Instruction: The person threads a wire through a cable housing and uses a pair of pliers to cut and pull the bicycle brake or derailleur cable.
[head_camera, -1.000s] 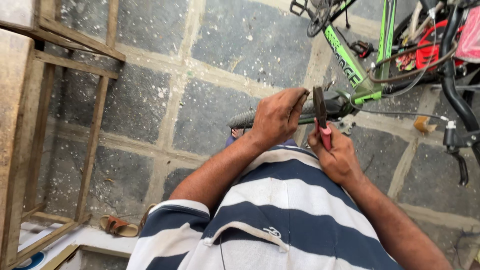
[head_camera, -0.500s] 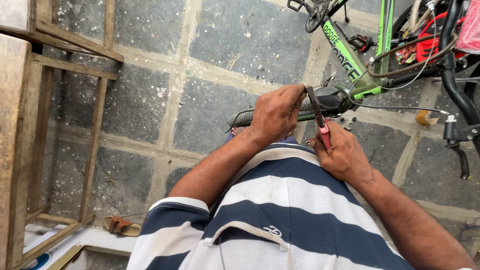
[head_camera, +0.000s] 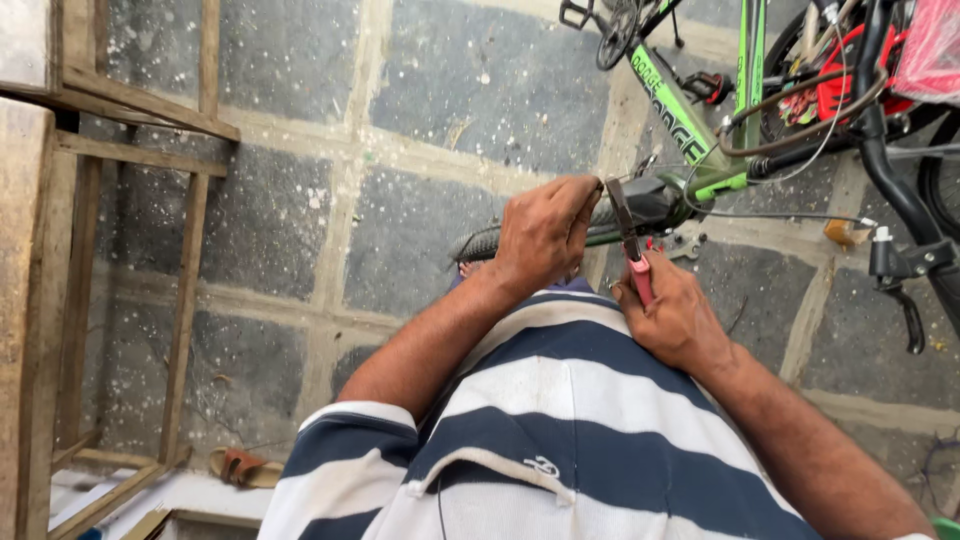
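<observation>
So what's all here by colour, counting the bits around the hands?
Green: 1, the bicycle frame.
Red: 1, the pliers with red handles, held in the right hand.
Black: 2, the handlebar grip under the left hand, and the brake lever.
Brown: 1, the wooden frame.
Total: 5.

Pliers' (head_camera: 630, 240) tip behind left hand (head_camera: 545, 235); bicycle (head_camera: 700, 130) cut off at top edge.

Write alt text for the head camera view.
Seen from above, a person's right hand holds red-handled pliers at a bicycle handlebar grip, while the left hand pinches something at their tip. A green bicycle frame lies on the stone-tile floor, a wooden frame at left.
</observation>
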